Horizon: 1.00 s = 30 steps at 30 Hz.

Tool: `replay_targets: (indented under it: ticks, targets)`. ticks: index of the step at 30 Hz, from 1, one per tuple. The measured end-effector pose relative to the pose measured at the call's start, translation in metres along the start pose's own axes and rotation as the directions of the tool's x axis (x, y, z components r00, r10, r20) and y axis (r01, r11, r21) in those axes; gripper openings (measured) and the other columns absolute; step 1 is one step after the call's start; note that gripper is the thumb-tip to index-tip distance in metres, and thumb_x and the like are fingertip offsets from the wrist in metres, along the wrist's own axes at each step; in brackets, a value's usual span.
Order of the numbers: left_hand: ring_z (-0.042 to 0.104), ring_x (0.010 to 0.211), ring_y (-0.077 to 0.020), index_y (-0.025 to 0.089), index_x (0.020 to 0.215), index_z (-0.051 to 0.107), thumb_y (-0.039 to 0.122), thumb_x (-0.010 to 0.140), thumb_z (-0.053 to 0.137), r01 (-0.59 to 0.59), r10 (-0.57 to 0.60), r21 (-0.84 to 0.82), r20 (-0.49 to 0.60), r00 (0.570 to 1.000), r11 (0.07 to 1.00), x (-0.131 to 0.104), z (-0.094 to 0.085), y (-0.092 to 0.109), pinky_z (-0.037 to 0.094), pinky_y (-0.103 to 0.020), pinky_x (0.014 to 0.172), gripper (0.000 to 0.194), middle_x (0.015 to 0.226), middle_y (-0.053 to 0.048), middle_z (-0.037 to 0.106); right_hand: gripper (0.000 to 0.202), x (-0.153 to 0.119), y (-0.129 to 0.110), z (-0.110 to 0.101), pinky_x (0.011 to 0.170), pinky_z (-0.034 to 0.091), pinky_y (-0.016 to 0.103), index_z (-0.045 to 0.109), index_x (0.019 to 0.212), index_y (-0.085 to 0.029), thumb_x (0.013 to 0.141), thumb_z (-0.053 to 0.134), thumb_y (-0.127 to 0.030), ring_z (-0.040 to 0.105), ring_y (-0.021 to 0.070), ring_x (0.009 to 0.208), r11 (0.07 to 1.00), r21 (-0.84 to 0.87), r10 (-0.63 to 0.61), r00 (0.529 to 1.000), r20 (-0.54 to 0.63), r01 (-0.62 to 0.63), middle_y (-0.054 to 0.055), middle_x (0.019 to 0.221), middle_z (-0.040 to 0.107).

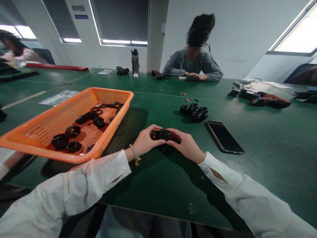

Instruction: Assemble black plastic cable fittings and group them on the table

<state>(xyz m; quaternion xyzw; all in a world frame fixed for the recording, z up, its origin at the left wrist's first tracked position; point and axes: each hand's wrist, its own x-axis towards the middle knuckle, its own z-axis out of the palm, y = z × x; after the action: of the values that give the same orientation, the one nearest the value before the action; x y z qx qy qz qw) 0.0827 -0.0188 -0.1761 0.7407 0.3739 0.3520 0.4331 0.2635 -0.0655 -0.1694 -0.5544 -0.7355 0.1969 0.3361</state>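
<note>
Between my two hands is a small black cylindrical part (162, 135), held just above the green table (158, 185). My left hand (147, 138) grips its left end between thumb and fingers. On the other side, my right hand (184, 143) pinches its right end, fingertips almost meeting the left ones. Whether the part is one piece or two joined pieces I cannot tell. To the left stands an orange plastic basket (27, 145) with several black rings and round fittings (73, 131) inside. Beyond my right hand, several black round parts (196, 115) sit in a cluster.
A phone (225, 137) lies right of my right hand. Behind the basket is a clear plastic bag (58, 97). Farther off are a water bottle (135, 62), black tools (158, 75) and a red-black tool (269, 100). A person (193, 62) sits across the table, another at far left.
</note>
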Motion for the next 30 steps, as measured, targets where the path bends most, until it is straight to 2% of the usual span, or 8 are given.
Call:
replay_targets:
  ticks: [12,18,24,30]
  targets:
    - [0.063,0.081,-0.0172,0.016,0.099,0.059,0.024,0.066,0.074,0.019,-0.019,0.016,-0.002,1.0,1.0,-0.0015,0.0,0.0032,0.051,-0.029,0.071,0.038,0.094,-0.004,0.065,0.034,-0.0004,-0.0003,0.001,0.069,0.054,0.033,0.063,0.11,-0.02,0.076,0.061,-0.02,0.068,0.0203,0.075,1.0,-0.011,0.012,1.0,0.013,-0.012,0.003,0.087,0.073]
    - [0.064,0.085,-0.0181,0.017,0.098,0.059,0.024,0.067,0.074,0.013,-0.013,-0.004,0.0,1.0,1.0,-0.0017,0.0003,0.0016,0.052,-0.029,0.072,0.035,0.095,-0.004,0.065,0.032,-0.0013,0.0,0.0004,0.071,0.055,0.035,0.064,0.109,-0.021,0.077,0.059,-0.022,0.069,0.0218,0.079,1.0,-0.017,-0.025,1.0,0.018,0.025,0.005,0.092,0.073]
    - [0.064,0.086,-0.0185,0.017,0.095,0.06,0.025,0.066,0.075,0.027,-0.027,-0.038,-0.013,1.0,0.999,-0.0019,0.0002,0.0007,0.053,-0.029,0.072,0.034,0.095,-0.004,0.065,0.055,-0.0057,0.0009,0.0006,0.074,0.054,0.035,0.05,0.127,-0.022,0.073,0.062,-0.022,0.068,0.0209,0.08,0.996,-0.046,-0.071,0.997,0.021,0.072,0.004,0.093,0.071]
    - [0.063,0.081,-0.0168,0.017,0.096,0.06,0.026,0.066,0.075,0.041,-0.042,-0.063,-0.012,0.999,0.997,-0.0024,0.0006,0.0014,0.052,-0.027,0.067,0.035,0.092,-0.003,0.064,0.043,-0.0059,-0.0007,0.0009,0.077,0.053,0.034,0.055,0.115,-0.023,0.074,0.058,-0.014,0.068,0.0198,0.082,0.993,-0.067,-0.093,0.996,0.015,0.094,0.003,0.094,0.07]
